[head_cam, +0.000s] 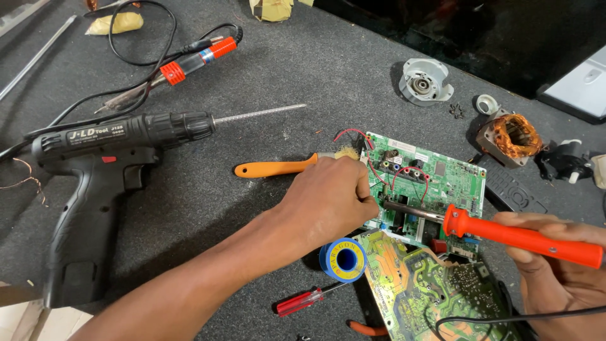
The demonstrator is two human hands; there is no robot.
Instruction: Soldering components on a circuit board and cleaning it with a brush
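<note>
My right hand [555, 265] grips an orange-handled soldering iron [517, 237]; its metal tip rests on a green circuit board [442, 183] with red wires. My left hand [331, 199] reaches across to the board's left edge, fingers pinched close beside the iron's tip; what they hold is too small to tell. A blue spool of solder wire [343, 259] lies just below my left wrist. A second, yellow-green circuit board [416, 284] lies in front, partly under the first.
A black cordless drill [101, 170] with a long bit lies at left. An orange-handled brush [278, 168], a red screwdriver [303, 301], a second soldering iron [196, 60], a copper-wound motor stator [510, 139] and a grey motor housing [424, 81] lie on the dark mat.
</note>
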